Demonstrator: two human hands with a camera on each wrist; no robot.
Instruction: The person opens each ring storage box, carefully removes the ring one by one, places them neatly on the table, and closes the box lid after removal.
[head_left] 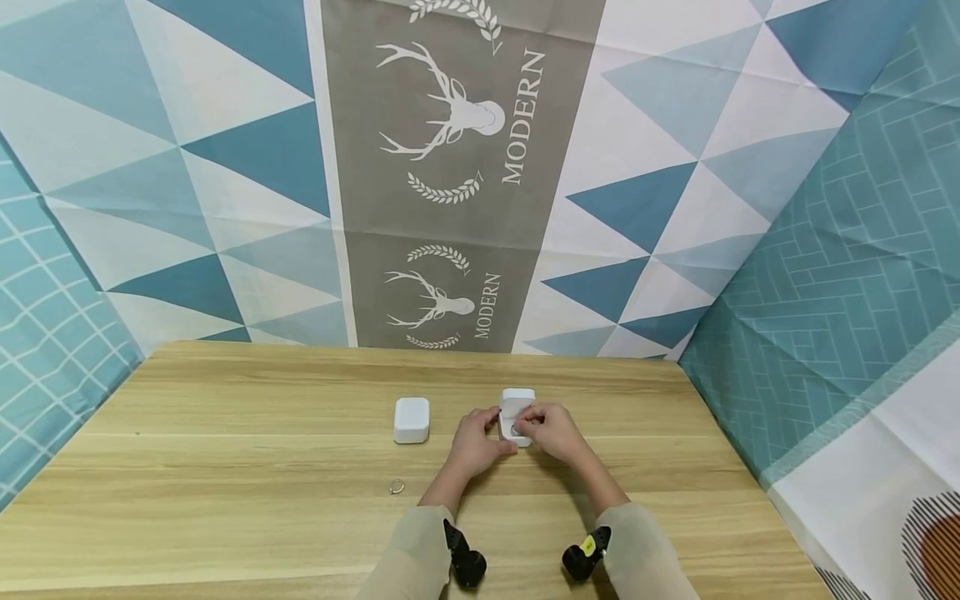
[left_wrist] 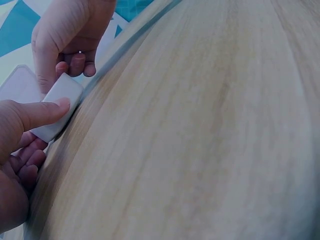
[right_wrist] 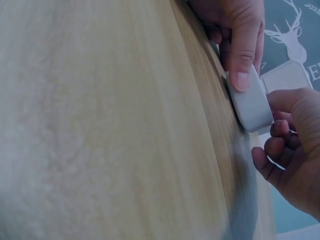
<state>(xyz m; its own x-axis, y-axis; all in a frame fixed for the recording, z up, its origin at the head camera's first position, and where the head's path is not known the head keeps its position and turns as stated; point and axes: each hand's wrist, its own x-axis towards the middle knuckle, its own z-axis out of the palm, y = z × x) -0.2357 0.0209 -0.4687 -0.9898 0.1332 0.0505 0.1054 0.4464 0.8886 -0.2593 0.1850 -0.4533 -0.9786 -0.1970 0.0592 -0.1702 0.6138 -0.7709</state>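
A small white ring box [head_left: 517, 402] stands on the table with its lid raised. My left hand [head_left: 474, 445] holds it from the left, its thumb pressed along the front wall, as the box [right_wrist: 251, 106] in the right wrist view also shows. From the other side, my right hand [head_left: 553, 429] reaches into the box, thumb and forefinger pinching a small ring [head_left: 515, 430] at the cushion. Most of that ring is hidden by the fingertips. In the left wrist view, the right hand [left_wrist: 72, 30] bends down over the box, its other fingers curled.
To the left of the hands sits a second white box [head_left: 412, 420], its lid down. Nearer to me, another ring [head_left: 397, 486] lies on the wooden table [head_left: 225, 483]. A patterned cloth wall [head_left: 442, 208] rises behind the table's far edge.
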